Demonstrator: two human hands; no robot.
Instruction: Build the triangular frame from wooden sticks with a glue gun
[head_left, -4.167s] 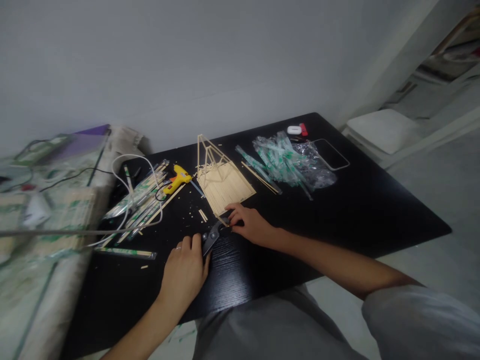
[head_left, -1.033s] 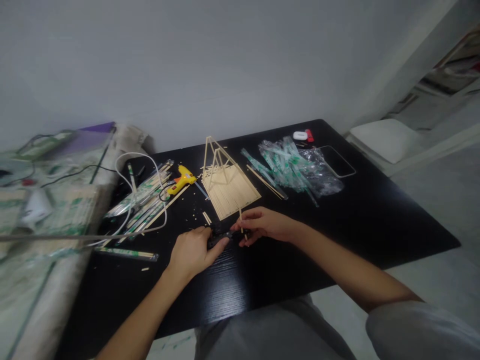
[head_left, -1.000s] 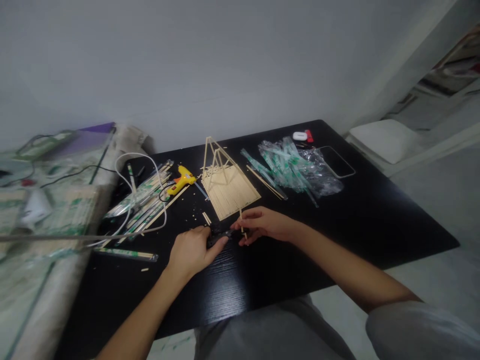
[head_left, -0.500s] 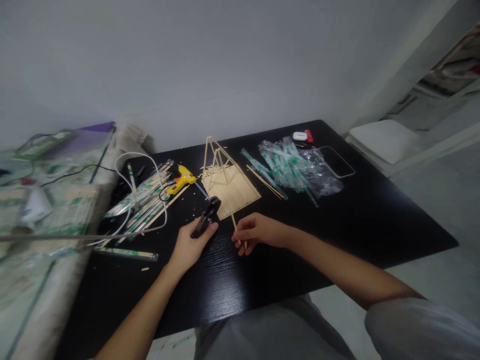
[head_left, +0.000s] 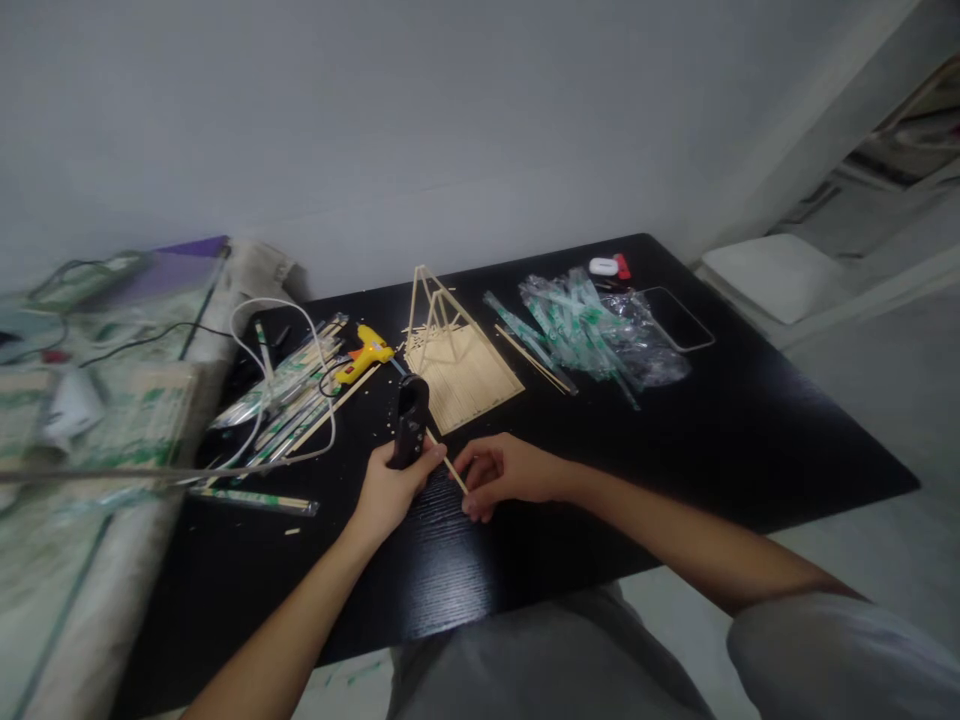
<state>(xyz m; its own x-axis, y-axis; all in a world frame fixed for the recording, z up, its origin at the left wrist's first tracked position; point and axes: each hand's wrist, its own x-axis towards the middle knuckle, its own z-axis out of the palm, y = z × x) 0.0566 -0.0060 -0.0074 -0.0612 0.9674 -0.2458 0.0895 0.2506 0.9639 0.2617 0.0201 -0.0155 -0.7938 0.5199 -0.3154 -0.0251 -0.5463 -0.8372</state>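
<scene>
Dim grey light, glare on black table [head_left: 600, 460], blurred edges

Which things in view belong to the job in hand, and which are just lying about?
Seemingly in the job:
black hand tool, in the left hand
thin stick, in the right hand
stick panel
probably the glue gun

Seemingly lying about:
crumpled wrappers
white case
phone-like slab

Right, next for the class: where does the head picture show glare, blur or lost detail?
Head view: pale glare on the near part of the glossy black tabletop; head view, left: clear plastic packs of pale sticks look smeared; head view, centre: the black pliers-like tool in the left hand loses detail in dim light.
</scene>
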